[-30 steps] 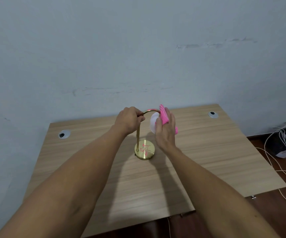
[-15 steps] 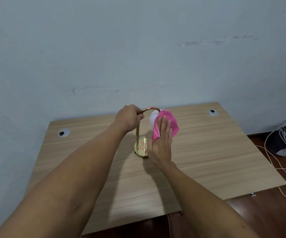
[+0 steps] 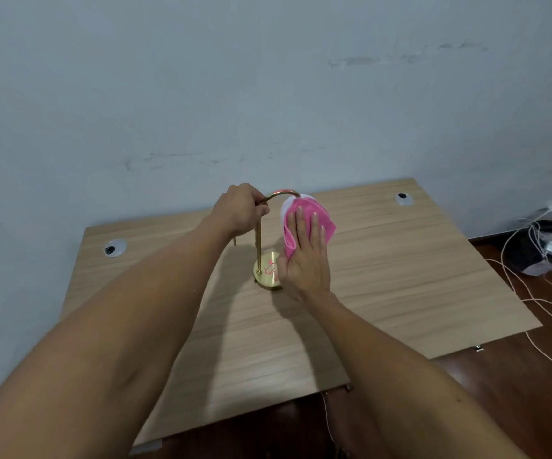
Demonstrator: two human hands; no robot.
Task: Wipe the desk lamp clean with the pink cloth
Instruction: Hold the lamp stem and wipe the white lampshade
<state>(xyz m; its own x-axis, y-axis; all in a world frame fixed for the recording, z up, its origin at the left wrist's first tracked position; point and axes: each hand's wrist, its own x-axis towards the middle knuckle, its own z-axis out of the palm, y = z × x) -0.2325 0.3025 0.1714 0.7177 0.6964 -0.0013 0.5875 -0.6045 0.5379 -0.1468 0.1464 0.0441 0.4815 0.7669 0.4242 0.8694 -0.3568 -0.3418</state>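
Curved brass desk lamp (image 3: 258,240), soft pink cloth (image 3: 307,217), woodgrain desk (image 3: 400,260)

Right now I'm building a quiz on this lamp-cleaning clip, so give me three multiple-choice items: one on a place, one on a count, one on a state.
1. Where does the left hand grip the desk lamp?
A. at the round base
B. at the top of the curved gold arm
C. on the white shade

2. How many round cable holes show in the desk?
A. none
B. two
C. four

3. How does the right hand lie on the pink cloth?
A. fingers straight, pressing it to the shade
B. balled in a fist around it
C. off the cloth entirely

Answers: 1 B, its fingers curl round the arm's bend. 2 B, one cable hole near the left back corner, another near the right. 3 A, straight fingers lie flat over the cloth.
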